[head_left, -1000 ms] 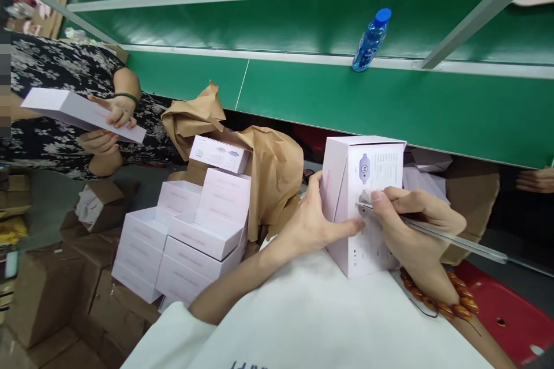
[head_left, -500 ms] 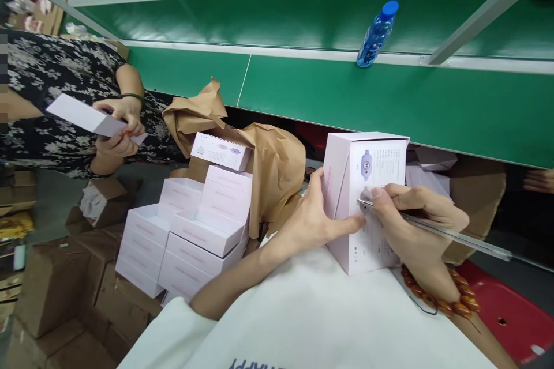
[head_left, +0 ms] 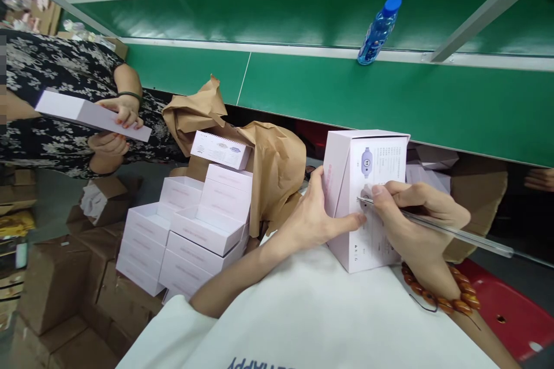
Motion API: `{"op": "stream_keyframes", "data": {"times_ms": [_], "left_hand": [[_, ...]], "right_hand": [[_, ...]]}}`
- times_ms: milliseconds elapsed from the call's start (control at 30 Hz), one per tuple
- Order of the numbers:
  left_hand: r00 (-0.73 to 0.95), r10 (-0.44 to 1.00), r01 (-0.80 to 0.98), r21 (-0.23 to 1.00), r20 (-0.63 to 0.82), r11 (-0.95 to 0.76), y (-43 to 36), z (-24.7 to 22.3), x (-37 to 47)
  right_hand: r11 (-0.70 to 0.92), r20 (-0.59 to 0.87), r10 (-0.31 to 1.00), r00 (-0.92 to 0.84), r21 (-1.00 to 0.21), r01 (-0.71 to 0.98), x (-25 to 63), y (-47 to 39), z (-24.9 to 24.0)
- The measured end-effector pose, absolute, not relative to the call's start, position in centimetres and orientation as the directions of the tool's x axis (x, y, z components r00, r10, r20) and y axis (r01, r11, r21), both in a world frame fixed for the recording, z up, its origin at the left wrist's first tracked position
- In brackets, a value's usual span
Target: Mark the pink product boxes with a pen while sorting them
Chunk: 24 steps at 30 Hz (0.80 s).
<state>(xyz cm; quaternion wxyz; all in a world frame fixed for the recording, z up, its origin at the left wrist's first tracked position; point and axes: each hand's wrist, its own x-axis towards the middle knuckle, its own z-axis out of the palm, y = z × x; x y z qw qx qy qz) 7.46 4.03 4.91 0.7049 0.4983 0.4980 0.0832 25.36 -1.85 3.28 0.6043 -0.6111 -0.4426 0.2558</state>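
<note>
steadying white box (head_left: 346,184), pen (head_left: 450,232) in right grip (head_left: 373,199)

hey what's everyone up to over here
The left hand steadies a white box, while the right hand holds a thin metal-tipped tool with its tip at the printed side. Open boxes are stacked by some brown paper. At the far left, a person in a floral top holds another box in both hands.

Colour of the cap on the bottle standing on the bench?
The bottle cap is solid blue; it shows best in the head view.
</note>
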Motion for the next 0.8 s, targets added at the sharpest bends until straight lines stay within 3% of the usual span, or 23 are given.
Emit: {"op": "stream_keyframes", "data": {"times_ms": [100,267,333,400,467,567,633,733,800], "left_hand": [[0.479,0.618,0.374,0.782,-0.623,0.498,4.0,4.7,7.4],[0.365,0.72,0.193,0.805,-0.59,0.562,4.2,3.7,6.8],[0.262,0.759,0.166,0.803,-0.596,0.573,4.3,3.5,6.7],[0.18,0.777,0.19,0.797,-0.603,0.574,4.4,3.2,6.6],[0.146,0.798,0.221,0.806,-0.585,0.55,4.6,2.7,6.4],[0.204,0.86,0.147,0.883,-0.468,0.446,5.1,0.9,5.6],[0.34,0.84,0.009,0.894,-0.423,0.447,5.4,-0.7,5.1],[0.517,0.723,-0.136,0.79,-0.458,0.598,5.8,-2.8,4.8],[0.487,0.737,-0.228,0.747,-0.468,0.625,6.5,-3.5,4.8]], "right_hand": [[0.119,0.203,0.808,0.553,-0.975,0.186,25.8,-2.2,3.3],[-0.064,0.069,0.547,0.834,-0.99,0.124,27.1,-3.4,2.8],[-0.129,0.009,0.649,0.761,-0.984,0.121,27.4,-4.1,2.3],[-0.213,-0.09,0.813,0.575,-0.965,0.15,27.4,-4.8,1.7],[-0.281,-0.173,0.894,0.412,-0.935,0.218,27.1,-5.3,1.3],[-0.336,-0.223,0.91,0.351,-0.89,0.307,26.3,-5.5,1.4],[-0.37,-0.263,0.907,0.329,-0.872,0.321,25.7,-5.4,1.7],[-0.408,-0.32,0.894,0.314,-0.87,0.275,25.3,-5.2,2.1],[-0.416,-0.329,0.888,0.32,-0.872,0.257,25.7,-5.3,2.4]]}}
